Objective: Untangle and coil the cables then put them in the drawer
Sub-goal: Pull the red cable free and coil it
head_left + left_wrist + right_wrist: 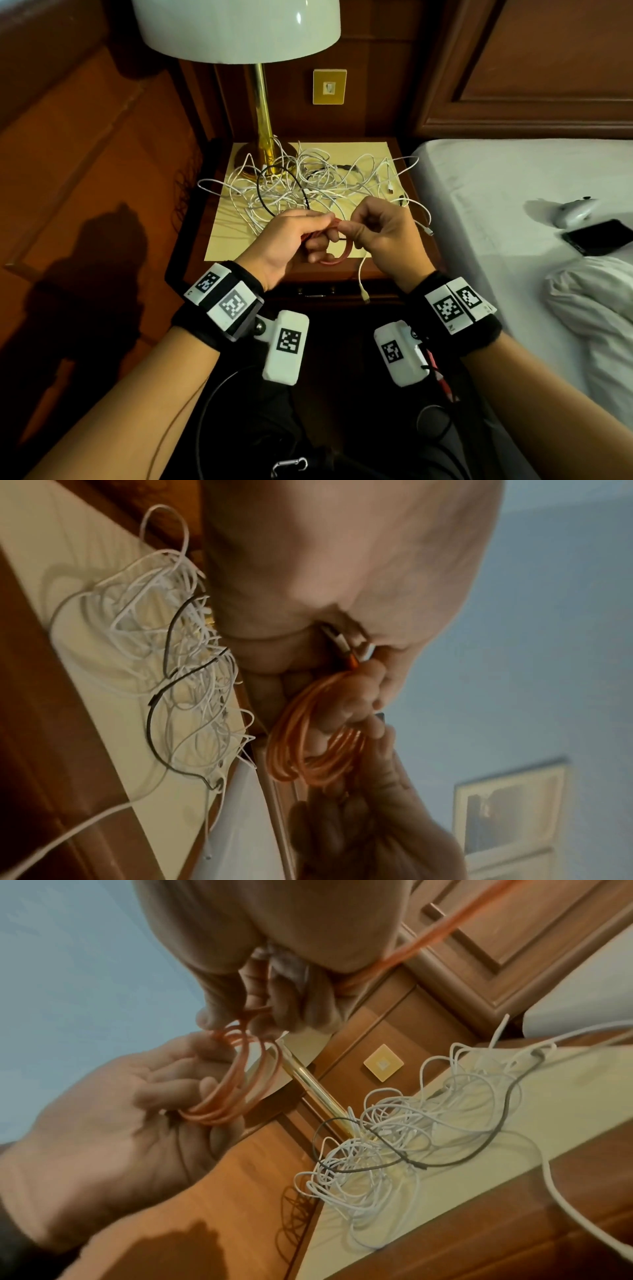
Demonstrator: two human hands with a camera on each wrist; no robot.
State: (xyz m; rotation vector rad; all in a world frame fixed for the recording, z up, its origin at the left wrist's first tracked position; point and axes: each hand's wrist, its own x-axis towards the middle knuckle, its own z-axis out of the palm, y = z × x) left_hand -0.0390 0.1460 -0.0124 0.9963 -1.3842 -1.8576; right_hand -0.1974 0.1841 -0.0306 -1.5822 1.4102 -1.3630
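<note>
An orange cable (337, 257) is wound into a small coil (308, 750) of several loops (236, 1085). My left hand (291, 240) holds the coil with its fingers curled through the loops. My right hand (383, 236) pinches the cable's end (349, 658) at the top of the coil. Both hands hover over the front edge of the nightstand (407, 270). Behind them a tangle of white cables (308, 185) with one black cable (263, 195) lies on a cream mat (226, 240). The drawer front (315, 294) sits below my hands, closed.
A brass lamp (263, 144) with a white shade stands at the back left of the nightstand, cables draped round its base. One white cable end (363, 287) hangs over the front edge. A bed (513, 178) at right carries a phone (599, 236) and a white controller (575, 210).
</note>
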